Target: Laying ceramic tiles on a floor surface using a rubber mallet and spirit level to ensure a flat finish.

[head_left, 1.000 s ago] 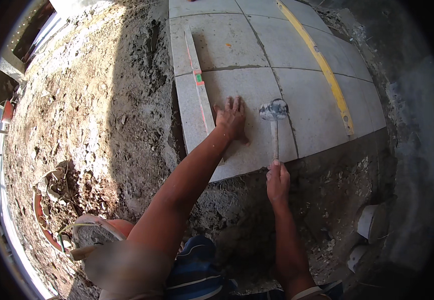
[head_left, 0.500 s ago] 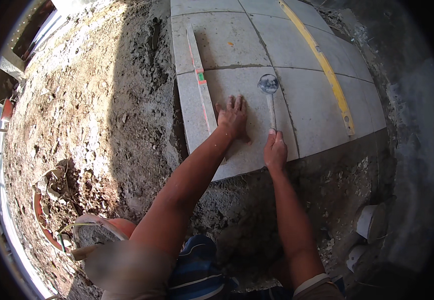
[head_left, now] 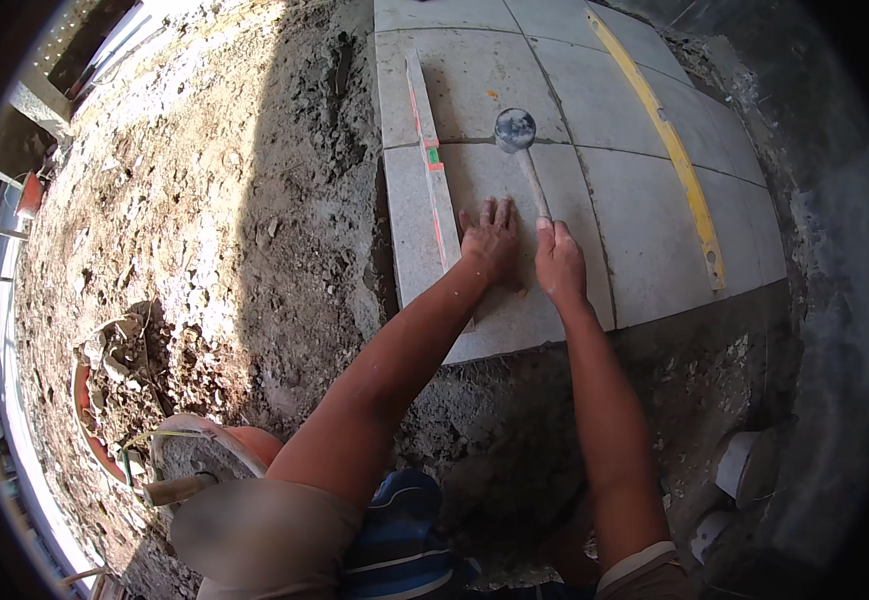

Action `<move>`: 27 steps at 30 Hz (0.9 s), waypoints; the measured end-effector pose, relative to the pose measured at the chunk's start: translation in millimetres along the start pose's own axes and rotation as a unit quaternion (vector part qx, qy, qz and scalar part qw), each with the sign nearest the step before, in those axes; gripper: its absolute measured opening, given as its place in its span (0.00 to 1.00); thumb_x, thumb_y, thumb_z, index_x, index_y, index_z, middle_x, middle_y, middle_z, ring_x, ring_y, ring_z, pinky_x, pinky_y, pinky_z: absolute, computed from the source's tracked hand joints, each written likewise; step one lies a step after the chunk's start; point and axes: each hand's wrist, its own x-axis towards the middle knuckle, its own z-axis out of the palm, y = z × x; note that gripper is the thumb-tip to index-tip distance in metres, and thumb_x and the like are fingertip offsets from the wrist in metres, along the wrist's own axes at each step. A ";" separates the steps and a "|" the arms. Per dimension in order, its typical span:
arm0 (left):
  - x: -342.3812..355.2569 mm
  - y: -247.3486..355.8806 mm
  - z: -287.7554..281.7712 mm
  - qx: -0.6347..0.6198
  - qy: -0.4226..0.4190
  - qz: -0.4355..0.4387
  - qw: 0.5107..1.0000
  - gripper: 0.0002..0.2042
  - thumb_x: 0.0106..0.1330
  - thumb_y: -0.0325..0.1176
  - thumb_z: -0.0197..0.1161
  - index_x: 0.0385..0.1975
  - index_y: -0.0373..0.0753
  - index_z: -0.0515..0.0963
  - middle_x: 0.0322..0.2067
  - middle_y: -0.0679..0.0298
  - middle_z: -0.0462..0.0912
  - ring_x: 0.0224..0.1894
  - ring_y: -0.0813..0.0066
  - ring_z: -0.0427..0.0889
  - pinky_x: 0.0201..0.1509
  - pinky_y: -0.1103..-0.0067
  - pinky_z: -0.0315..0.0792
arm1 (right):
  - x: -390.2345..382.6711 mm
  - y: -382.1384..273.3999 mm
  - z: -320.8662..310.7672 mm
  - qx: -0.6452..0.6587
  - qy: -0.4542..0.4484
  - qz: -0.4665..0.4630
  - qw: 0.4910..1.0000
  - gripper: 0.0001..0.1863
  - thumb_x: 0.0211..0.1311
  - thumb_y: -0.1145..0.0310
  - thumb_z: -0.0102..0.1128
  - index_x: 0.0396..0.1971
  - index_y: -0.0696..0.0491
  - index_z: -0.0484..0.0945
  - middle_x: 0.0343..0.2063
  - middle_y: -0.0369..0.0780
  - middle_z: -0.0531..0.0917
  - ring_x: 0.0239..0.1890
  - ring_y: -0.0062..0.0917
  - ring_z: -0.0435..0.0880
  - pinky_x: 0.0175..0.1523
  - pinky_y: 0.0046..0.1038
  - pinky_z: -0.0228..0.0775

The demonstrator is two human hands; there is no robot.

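Observation:
My right hand [head_left: 560,262] is closed round the handle of a mallet [head_left: 532,180]. The mallet's dark round head [head_left: 515,130], smeared with pale dust, is over the joint at the tile's far edge; whether it touches cannot be told. Pressed flat with fingers spread, my left hand [head_left: 492,240] rests on the pale square tile [head_left: 564,290]. Just left of that hand a spirit level [head_left: 434,165] with a green vial stands along the tile's left side, and my left forearm hides its near end.
A yellow straightedge [head_left: 689,190] lies across the tiles on the right. Wet mortar [head_left: 704,325] borders the tiles' near edge. At lower left are an orange bucket [head_left: 254,445] and a basin of rubble [head_left: 84,420]. Rough soil [head_left: 184,200] spreads leftward. White cylindrical pieces [head_left: 739,465] sit at lower right.
The mallet has swung up and to the left, from the tile's right part to its far joint. My left hand stays flat on the tile. The whole view has shifted slightly.

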 end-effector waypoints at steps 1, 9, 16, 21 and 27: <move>0.7 2.0 -0.9 -0.004 -0.001 0.001 1.000 0.75 0.30 0.66 0.83 0.77 0.32 0.47 0.80 0.53 0.44 0.81 0.48 0.45 0.74 0.36 0.50 | 6.4 2.9 2.4 -0.002 0.000 0.001 1.000 0.26 0.79 0.47 0.41 0.42 0.57 0.76 0.36 0.59 0.83 0.42 0.60 0.82 0.46 0.55 0.71; 0.9 -2.5 2.5 -0.017 0.005 0.000 1.000 0.75 0.30 0.65 0.84 0.78 0.33 0.47 0.80 0.54 0.44 0.81 0.48 0.44 0.73 0.35 0.49 | 14.8 2.7 8.1 -0.094 -0.075 0.028 0.992 0.30 0.78 0.43 0.37 0.45 0.57 0.77 0.40 0.59 0.84 0.46 0.61 0.82 0.52 0.56 0.72; 1.0 -4.3 4.1 -0.006 0.002 -0.002 1.000 0.76 0.28 0.66 0.83 0.78 0.34 0.46 0.80 0.54 0.44 0.81 0.48 0.44 0.73 0.34 0.49 | -10.5 -5.7 -9.7 -0.044 -0.049 -0.010 0.998 0.29 0.78 0.42 0.38 0.45 0.55 0.75 0.39 0.60 0.84 0.44 0.61 0.82 0.49 0.57 0.72; 4.8 6.0 -0.3 -0.035 -0.008 -0.002 0.999 0.75 0.29 0.62 0.85 0.78 0.34 0.46 0.80 0.57 0.44 0.82 0.52 0.43 0.75 0.36 0.47 | -5.0 12.4 4.9 -0.111 -0.070 0.047 0.990 0.26 0.77 0.44 0.42 0.45 0.55 0.74 0.34 0.59 0.84 0.41 0.62 0.82 0.45 0.56 0.72; 9.6 -8.7 15.1 -0.005 0.020 -0.008 1.000 0.74 0.31 0.65 0.83 0.78 0.35 0.47 0.80 0.57 0.44 0.81 0.50 0.44 0.73 0.35 0.49 | -27.8 0.9 8.4 0.037 0.006 0.006 0.999 0.28 0.77 0.45 0.45 0.39 0.58 0.76 0.33 0.60 0.83 0.39 0.61 0.82 0.43 0.54 0.72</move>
